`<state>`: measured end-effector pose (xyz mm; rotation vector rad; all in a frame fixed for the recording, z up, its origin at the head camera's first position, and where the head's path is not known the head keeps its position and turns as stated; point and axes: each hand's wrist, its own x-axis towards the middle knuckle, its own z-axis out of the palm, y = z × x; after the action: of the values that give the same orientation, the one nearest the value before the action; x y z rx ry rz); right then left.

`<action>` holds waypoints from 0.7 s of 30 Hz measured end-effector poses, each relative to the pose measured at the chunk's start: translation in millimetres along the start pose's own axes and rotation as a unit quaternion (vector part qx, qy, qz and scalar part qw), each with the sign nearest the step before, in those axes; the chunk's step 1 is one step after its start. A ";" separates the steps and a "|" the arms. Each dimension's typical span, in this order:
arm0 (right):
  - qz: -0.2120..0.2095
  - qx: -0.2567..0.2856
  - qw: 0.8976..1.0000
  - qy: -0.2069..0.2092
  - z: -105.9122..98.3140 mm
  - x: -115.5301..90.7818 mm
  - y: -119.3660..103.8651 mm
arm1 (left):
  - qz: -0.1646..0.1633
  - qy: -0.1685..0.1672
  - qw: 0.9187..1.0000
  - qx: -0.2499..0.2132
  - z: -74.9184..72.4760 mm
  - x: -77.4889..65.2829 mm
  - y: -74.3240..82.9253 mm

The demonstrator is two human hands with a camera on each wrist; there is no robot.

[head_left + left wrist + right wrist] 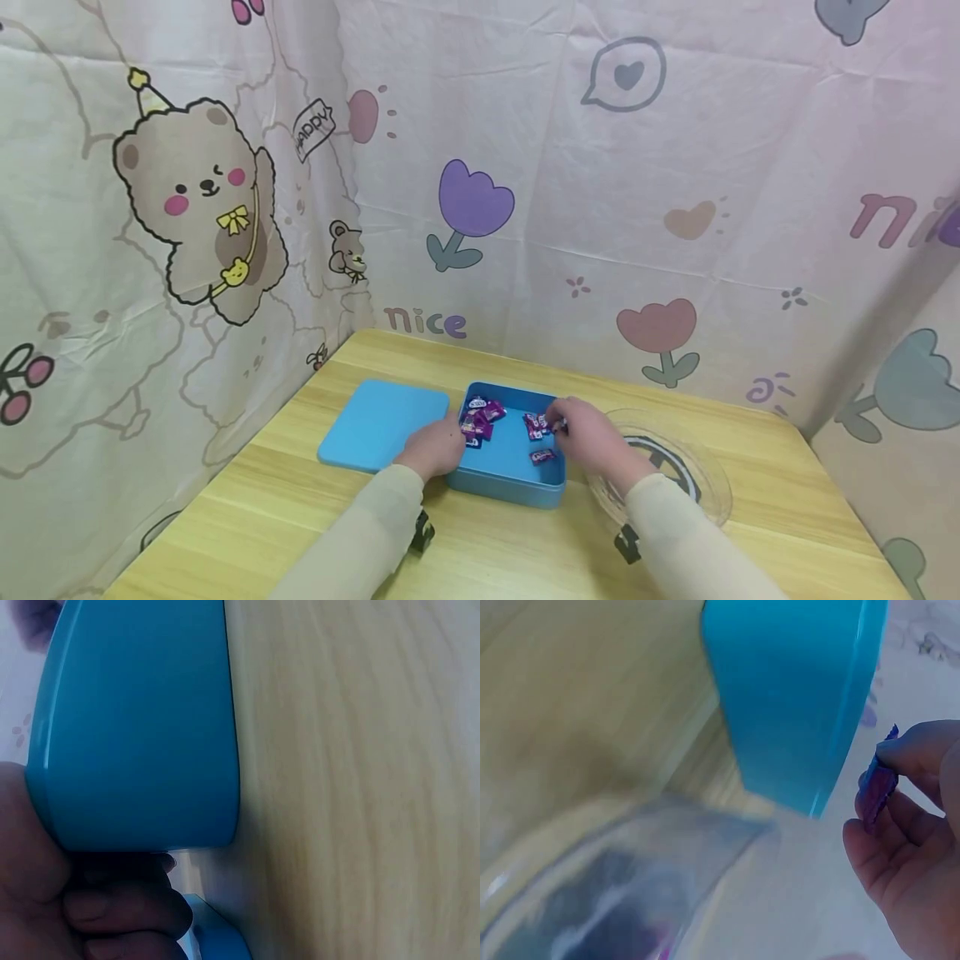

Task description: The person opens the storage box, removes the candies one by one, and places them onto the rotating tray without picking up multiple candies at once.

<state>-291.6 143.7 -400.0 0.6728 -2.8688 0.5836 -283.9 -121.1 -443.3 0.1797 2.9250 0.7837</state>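
Note:
A blue rectangular box [504, 490] stands uncovered on the table, with purple wrapped candies [480, 421] heaped at its left end. More wrapped candies [535, 425] lie toward its right side, and a single one [542, 456] is near the front right corner. My left hand [437, 447] grips the box at its left wall, fingers curled against the outside in the left wrist view. Over the box's right rim is my right hand [588, 433]. In the right wrist view it pinches a small purple wrapped candy [877, 787] between thumb and fingers.
A flat blue lid [378, 423] lies left of the box. To the right, partly under my right forearm, is a round clear plastic container [717, 492] with a dark pattern. Printed cloth [555, 208] hangs behind the wooden table [480, 554].

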 end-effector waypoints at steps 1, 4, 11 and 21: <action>0.005 -0.002 1.000 0.002 -2.3 -2.0 4.8 | 0.001 0.000 1.000 0.001 -0.1 0.0 0.1; 0.018 -0.011 1.000 0.006 -7.8 -8.0 21.4 | 0.003 -0.001 1.000 0.006 -0.3 0.5 0.2; 0.049 -0.001 0.999 0.001 -20.1 -22.3 55.5 | 0.004 0.001 1.000 0.009 0.5 1.0 0.4; 0.071 0.001 0.997 -0.044 -5.9 -35.6 77.5 | -0.006 -0.002 1.000 0.008 2.5 1.5 0.1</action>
<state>-294.7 224.2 -428.6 0.5096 -3.0173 0.5886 -285.0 -119.6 -445.5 0.1634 2.9262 0.7581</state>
